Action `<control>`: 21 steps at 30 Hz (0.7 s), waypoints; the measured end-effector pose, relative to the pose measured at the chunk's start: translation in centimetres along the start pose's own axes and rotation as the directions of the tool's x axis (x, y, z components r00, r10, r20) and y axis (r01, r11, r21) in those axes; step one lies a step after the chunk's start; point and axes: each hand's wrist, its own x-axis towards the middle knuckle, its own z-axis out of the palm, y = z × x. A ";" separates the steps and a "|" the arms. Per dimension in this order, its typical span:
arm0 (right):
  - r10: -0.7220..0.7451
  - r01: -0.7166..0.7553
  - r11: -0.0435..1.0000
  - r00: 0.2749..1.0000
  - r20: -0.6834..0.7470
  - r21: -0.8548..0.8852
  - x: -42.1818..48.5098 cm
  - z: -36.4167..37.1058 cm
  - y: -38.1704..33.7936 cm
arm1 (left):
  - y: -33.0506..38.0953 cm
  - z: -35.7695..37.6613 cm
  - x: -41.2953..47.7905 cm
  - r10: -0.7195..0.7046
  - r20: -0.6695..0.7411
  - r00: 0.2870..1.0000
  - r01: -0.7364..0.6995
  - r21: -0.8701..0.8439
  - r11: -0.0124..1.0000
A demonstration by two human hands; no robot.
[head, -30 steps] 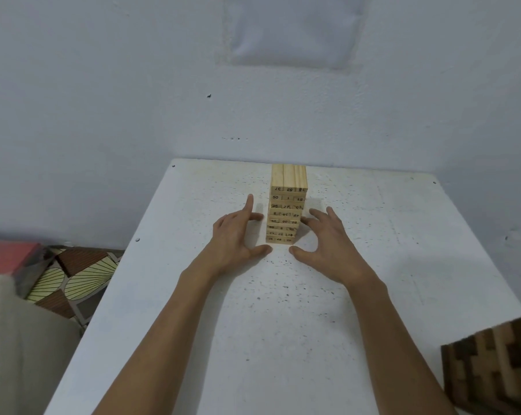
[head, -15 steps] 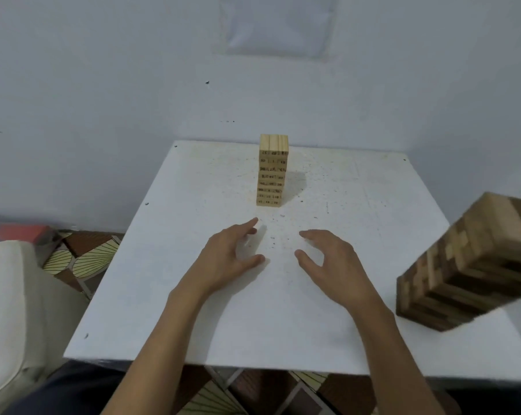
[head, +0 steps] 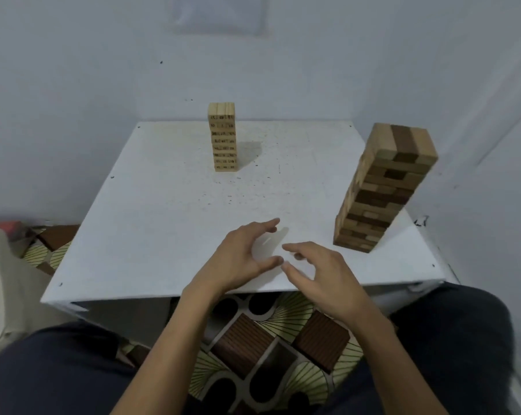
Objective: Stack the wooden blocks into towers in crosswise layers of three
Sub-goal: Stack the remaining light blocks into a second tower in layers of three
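Note:
A small tower of pale wooden blocks (head: 223, 137) with printed markings stands upright near the far middle of the white table (head: 151, 223). A larger tower of light and dark wooden blocks (head: 382, 187) stands at the table's right side, in crosswise layers. My left hand (head: 242, 259) and my right hand (head: 322, 272) hover over the table's near edge, fingers loosely spread, holding nothing. Both hands are well apart from either tower.
White walls close in behind and to the right of the table. Below the near edge lie a patterned brown and yellow floor (head: 268, 348) and my dark-clothed legs (head: 61, 372). A pale seat (head: 1, 283) is at the left.
Both hands drew back from the small pale tower toward the table's near edge. The view pulled back and tilted down, bringing the larger two-tone tower fully into sight at right.

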 end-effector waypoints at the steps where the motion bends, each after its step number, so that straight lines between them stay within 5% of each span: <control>1: 0.008 -0.008 1.000 1.000 -0.001 -0.007 -0.6 -0.3 0.5 | 0.5 0.6 0.0 0.008 0.012 1.000 -0.008 0.002 1.000; 14: 0.141 -0.160 0.979 0.979 -0.147 -0.126 -5.8 -5.7 8.1 | 4.4 6.2 3.6 0.034 0.098 0.995 -0.038 0.041 0.998; 21: 0.257 -0.270 0.963 0.933 -0.253 -0.015 -4.7 -7.3 10.8 | 4.7 6.5 6.1 0.020 0.131 0.991 -0.017 -0.021 1.000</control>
